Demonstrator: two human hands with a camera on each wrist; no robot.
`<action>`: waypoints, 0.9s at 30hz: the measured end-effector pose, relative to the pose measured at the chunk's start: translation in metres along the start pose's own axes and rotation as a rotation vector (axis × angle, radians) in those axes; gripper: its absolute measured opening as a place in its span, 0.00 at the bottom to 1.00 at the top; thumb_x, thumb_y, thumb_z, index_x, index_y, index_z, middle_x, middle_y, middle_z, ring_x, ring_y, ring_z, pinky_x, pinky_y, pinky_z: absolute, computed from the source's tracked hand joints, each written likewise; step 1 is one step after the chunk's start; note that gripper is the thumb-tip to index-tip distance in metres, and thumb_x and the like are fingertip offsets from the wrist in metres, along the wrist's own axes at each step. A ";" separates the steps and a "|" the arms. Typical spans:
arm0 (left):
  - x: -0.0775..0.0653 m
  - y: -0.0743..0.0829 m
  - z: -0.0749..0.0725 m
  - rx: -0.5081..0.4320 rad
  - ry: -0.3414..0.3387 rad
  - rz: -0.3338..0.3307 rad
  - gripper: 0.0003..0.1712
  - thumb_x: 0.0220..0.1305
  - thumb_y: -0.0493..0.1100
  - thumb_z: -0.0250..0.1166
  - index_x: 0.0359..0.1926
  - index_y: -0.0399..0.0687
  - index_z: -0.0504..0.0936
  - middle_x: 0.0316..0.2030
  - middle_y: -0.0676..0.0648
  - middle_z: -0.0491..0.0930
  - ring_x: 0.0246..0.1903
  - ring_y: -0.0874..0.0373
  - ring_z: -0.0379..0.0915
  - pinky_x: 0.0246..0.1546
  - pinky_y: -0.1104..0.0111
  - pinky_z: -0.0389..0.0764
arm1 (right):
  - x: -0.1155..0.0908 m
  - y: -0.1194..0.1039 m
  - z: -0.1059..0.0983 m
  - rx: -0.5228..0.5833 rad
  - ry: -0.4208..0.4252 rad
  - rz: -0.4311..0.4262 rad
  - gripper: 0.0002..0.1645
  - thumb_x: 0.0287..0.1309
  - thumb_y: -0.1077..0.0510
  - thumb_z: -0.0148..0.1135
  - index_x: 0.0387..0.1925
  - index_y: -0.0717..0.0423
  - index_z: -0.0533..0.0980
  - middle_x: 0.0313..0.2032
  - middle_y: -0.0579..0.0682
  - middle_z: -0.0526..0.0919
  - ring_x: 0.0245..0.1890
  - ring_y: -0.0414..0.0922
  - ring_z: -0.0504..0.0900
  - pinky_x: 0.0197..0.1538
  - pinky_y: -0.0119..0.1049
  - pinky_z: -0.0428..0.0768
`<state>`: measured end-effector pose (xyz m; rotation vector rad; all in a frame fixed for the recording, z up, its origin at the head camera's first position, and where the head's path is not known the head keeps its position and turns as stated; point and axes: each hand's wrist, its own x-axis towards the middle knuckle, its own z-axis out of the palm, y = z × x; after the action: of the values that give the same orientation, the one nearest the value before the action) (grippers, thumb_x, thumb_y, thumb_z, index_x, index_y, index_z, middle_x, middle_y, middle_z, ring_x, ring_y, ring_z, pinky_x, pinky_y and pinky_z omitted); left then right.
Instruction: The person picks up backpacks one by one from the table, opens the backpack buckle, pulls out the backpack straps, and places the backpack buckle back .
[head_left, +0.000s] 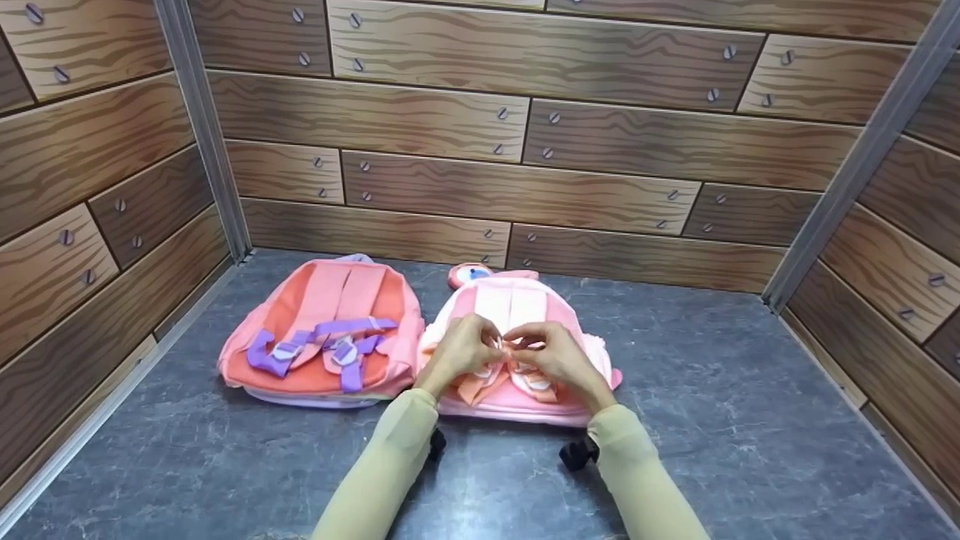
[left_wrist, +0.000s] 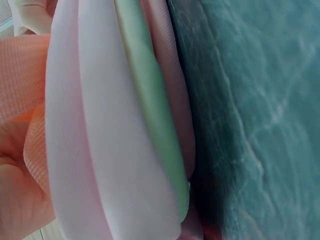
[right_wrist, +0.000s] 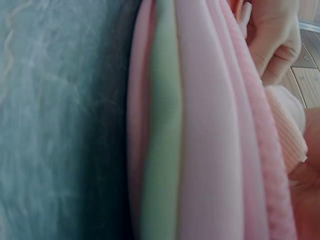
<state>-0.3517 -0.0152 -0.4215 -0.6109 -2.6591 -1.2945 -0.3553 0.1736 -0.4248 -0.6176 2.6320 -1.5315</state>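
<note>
A pink backpack point(head_left: 566, 315) lies on the table with its shoulder straps facing up. Both hands meet over its middle in the head view. My left hand point(head_left: 466, 346) pinches with thumb and fingers at the orange webbing strap, where a small white piece shows. My right hand point(head_left: 551, 351) pinches at the same spot from the other side. The fingertips partly hide what they hold. Loose orange straps point(head_left: 480, 386) with white buckles hang below the hands. Orange webbing point(left_wrist: 25, 75) passes beside the palm in the left wrist view; a strap end point(right_wrist: 287, 132) shows in the right wrist view.
Left of it lies a coral backpack point(head_left: 251, 349) with purple straps point(head_left: 352, 326) and pale buckles, nearly touching the pink one. A pink piece with a cartoon eye point(head_left: 472, 274) sticks out behind the pink backpack. Wood-patterned walls point(head_left: 600, 142) enclose the grey table point(head_left: 750, 420).
</note>
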 end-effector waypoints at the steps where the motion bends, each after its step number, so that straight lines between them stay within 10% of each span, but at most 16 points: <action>1: 0.000 0.000 0.000 -0.010 0.001 -0.001 0.11 0.49 0.40 0.77 0.33 0.40 0.86 0.20 0.51 0.81 0.15 0.68 0.69 0.16 0.76 0.73 | 0.000 0.000 0.001 -0.004 0.001 0.003 0.15 0.54 0.65 0.69 0.45 0.56 0.84 0.41 0.55 0.86 0.37 0.43 0.84 0.37 0.33 0.83; 16: -0.001 0.002 -0.007 -0.207 -0.104 -0.100 0.16 0.54 0.29 0.68 0.45 0.37 0.77 0.31 0.41 0.87 0.24 0.61 0.79 0.21 0.74 0.79 | 0.002 -0.001 0.011 -0.077 -0.008 -0.007 0.17 0.54 0.62 0.70 0.48 0.52 0.83 0.45 0.51 0.86 0.40 0.45 0.83 0.42 0.33 0.81; 27: -0.001 -0.002 -0.005 0.102 -0.104 0.032 0.10 0.52 0.33 0.70 0.38 0.36 0.86 0.25 0.46 0.81 0.24 0.63 0.69 0.24 0.75 0.70 | 0.002 -0.001 0.008 -0.062 0.032 -0.048 0.13 0.57 0.62 0.67 0.45 0.57 0.83 0.44 0.52 0.87 0.40 0.47 0.85 0.41 0.36 0.82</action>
<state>-0.3515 -0.0201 -0.4201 -0.7218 -2.7655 -1.1404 -0.3548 0.1658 -0.4278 -0.6702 2.7169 -1.4889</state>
